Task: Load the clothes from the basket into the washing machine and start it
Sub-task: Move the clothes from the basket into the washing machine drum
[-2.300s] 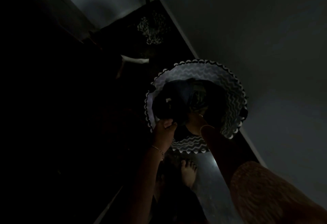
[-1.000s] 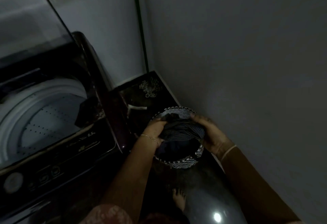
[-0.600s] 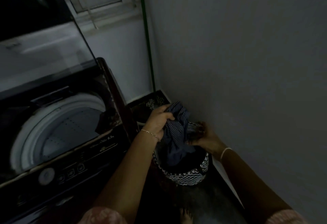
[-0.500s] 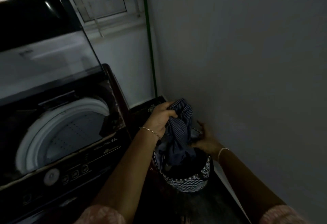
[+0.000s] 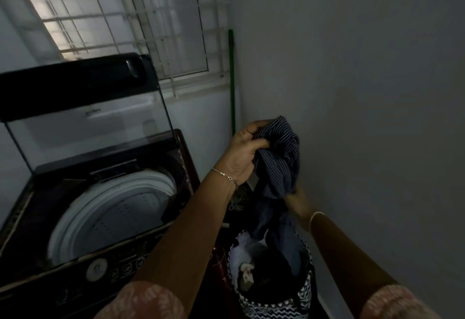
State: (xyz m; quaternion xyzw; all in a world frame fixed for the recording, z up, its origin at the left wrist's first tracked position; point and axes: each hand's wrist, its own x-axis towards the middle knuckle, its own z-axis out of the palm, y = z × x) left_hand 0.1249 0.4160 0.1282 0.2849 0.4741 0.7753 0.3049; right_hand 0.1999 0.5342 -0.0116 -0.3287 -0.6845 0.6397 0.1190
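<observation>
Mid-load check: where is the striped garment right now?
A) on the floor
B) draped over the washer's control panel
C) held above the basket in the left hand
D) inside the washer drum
C: the left hand grips the striped garment raised over the basket, its tail hanging toward it; the right hand meets its lower edge, grip too blurred to tell.

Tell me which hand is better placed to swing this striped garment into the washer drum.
Left. The left hand grips the striped garment at its top, above the basket, on the side of the open drum. The right hand only holds its lower fold, farther away.
</observation>
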